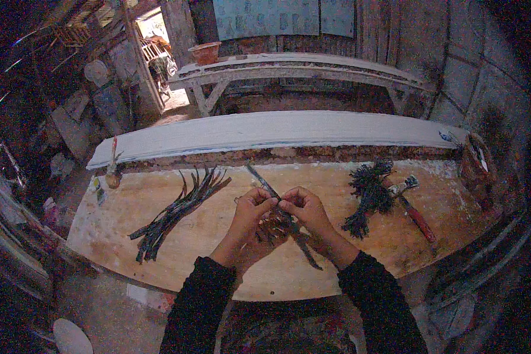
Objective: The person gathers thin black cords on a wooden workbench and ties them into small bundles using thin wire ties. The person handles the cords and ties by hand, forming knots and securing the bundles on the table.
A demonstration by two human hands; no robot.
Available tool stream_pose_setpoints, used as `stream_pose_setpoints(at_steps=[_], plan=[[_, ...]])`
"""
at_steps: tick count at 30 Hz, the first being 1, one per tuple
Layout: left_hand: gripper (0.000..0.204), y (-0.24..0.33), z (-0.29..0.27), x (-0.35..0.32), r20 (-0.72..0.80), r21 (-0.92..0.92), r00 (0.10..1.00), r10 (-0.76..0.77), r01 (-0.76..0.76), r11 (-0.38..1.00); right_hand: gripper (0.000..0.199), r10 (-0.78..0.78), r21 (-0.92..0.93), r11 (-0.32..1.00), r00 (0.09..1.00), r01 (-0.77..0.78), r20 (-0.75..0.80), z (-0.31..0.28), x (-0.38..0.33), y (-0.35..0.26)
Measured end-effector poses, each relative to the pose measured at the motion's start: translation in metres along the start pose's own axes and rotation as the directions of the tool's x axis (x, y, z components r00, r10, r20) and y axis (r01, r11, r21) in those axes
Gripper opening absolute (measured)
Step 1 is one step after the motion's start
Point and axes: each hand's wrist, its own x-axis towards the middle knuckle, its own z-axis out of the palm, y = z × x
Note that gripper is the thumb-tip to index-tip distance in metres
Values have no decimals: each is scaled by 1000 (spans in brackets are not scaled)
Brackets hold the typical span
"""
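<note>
Over the middle of the wooden work board [177, 259], my left hand [251, 221] and my right hand [310, 215] meet, thumbs almost touching. Both are closed on a long, narrow dark strip [262, 180], which slants from the far left to the near right. Its near end [311, 257] reaches past my right hand toward the board's front. Fine detail where the fingers pinch is hidden. To the left lies a loose bundle of dark flat strips [174, 215]. On the right is a heap of dark strips that look knotted or twisted [369, 197].
Beside the right heap lies a red-handled brush [418, 219]. A long pale plank [277, 131] runs along the board's far edge. At far left stands a small pot with a brush [112, 176]; a basket-like container [477, 165] is at far right. Behind, a bench [312, 74] bears an orange bowl [205, 53].
</note>
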Motion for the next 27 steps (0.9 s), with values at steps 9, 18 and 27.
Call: stream_pose_setpoints(at_steps=[9, 18, 27], plan=[[9, 4, 1, 0, 46, -3, 998, -31, 31, 1000, 15, 125, 47, 991, 991, -127, 43, -5, -2, -7], [8, 19, 11, -7, 16, -255, 991, -129, 129, 958, 9, 154, 245, 954, 984, -171, 90, -17, 10, 15], [10, 4, -1, 2, -11, -207, 997, -76, 72, 976, 8, 200, 335, 912, 970, -235, 136, -11, 5, 3]])
